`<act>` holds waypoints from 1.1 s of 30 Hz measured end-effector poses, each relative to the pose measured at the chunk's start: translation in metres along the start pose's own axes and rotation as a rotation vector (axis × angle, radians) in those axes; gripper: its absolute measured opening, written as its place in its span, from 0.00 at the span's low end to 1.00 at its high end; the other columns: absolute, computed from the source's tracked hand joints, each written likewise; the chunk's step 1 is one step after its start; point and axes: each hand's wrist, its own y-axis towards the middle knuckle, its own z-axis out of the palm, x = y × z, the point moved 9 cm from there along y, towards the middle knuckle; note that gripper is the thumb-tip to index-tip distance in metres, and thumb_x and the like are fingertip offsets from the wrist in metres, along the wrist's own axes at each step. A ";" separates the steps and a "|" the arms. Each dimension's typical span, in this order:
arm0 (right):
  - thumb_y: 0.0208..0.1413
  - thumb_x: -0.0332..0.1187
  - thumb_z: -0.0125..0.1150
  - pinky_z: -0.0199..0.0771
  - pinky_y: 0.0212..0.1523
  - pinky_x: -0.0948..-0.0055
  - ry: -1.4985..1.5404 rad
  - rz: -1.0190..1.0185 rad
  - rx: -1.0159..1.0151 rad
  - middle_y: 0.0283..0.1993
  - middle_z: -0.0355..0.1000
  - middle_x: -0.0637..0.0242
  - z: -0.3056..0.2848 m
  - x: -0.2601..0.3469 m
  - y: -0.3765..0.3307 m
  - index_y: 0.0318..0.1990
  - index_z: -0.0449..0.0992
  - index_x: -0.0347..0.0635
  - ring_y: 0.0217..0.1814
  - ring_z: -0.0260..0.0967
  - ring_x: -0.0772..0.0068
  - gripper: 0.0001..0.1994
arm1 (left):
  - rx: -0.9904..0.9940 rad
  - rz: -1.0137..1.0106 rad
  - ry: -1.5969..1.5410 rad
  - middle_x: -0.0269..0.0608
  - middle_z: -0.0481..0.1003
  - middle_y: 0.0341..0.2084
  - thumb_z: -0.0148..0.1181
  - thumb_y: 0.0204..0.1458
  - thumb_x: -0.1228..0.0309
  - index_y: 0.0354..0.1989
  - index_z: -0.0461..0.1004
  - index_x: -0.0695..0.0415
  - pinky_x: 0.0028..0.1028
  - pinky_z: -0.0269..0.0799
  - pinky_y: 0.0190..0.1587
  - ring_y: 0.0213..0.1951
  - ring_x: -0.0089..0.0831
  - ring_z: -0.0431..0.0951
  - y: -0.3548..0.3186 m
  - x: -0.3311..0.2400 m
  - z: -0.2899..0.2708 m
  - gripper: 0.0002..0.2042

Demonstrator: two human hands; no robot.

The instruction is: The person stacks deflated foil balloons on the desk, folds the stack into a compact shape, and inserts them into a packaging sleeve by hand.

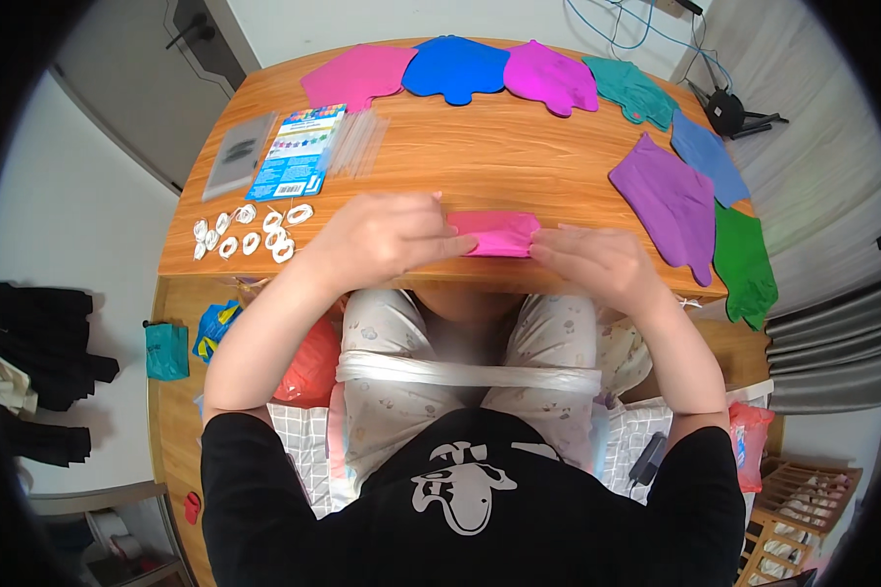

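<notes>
A shiny pink foil sheet [499, 234], folded into a narrow strip, lies near the front edge of the wooden table between my hands. My left hand [390, 233] is closed on its left end, with the fingertips pressed against the foil. At the right end, the fingers of my right hand [591, 259] pinch the strip's edge. Flat foil pieces with a small tab line the table's far and right edges: pink [360, 74], blue [456, 70], magenta [550, 78], teal [633, 90], light blue [709, 157], purple [665, 207] and green [743, 262].
At the left stand out a blue printed package [300, 152], a clear plastic bag [237, 157], thin clear sticks [356, 144] and several white string coils [251, 241]. A black device with cables [726, 112] sits by the far right corner. A white strip [468, 375] stretches across my lap.
</notes>
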 end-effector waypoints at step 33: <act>0.55 0.21 0.59 0.63 0.68 0.48 0.076 0.597 0.008 0.55 0.76 0.62 0.047 -0.012 -0.068 0.54 0.76 0.42 0.60 0.72 0.58 0.18 | 0.412 -0.383 -0.156 0.48 0.57 0.71 0.53 0.62 0.60 0.73 0.54 0.55 0.49 0.48 0.72 0.72 0.50 0.53 0.016 0.029 0.132 0.32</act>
